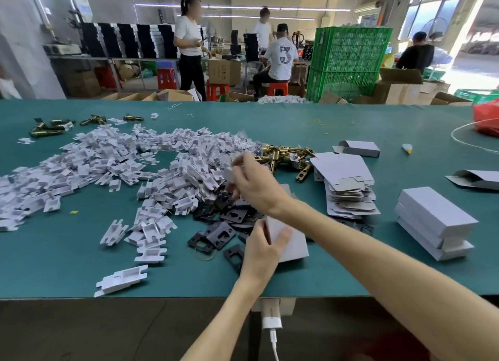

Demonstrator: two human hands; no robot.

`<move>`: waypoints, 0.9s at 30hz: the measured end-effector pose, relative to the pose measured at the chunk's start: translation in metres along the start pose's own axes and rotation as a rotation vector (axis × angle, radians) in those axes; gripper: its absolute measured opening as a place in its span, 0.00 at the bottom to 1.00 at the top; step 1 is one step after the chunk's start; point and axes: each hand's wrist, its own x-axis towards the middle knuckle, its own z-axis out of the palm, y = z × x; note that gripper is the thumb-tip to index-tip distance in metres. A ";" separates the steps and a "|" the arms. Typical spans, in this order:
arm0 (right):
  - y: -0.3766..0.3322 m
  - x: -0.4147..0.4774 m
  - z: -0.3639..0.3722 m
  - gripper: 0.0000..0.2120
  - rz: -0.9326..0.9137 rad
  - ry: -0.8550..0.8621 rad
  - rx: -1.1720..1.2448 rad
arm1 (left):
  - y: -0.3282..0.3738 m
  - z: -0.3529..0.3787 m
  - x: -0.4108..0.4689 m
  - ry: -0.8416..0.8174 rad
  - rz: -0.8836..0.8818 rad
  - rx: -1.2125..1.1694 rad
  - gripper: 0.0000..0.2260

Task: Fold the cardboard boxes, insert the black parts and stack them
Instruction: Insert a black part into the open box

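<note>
Nearest the camera, the left hand (260,248) pinches a folded white cardboard box (287,240) above the green table (81,266), near its front edge. Beyond it, the blurred right hand (253,182) seems to pinch something pale over flat black parts (216,235). Finished white boxes (434,225) are stacked at right.

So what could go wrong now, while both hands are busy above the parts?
1. The right hand looks blurred over the mixed black flat parts; it may grab two.
2. The white cardboard box held by the left hand may crease.
</note>
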 end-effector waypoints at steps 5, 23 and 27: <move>0.022 -0.002 -0.059 0.08 -0.013 0.099 -0.166 | -0.001 -0.001 -0.003 -0.013 0.016 -0.036 0.14; 0.056 -0.025 -0.086 0.03 -0.063 -0.095 -0.583 | 0.004 -0.001 -0.009 -0.073 0.047 -0.079 0.15; 0.061 -0.033 -0.089 0.02 -0.076 -0.090 -0.598 | 0.003 0.000 -0.009 -0.064 0.053 -0.073 0.16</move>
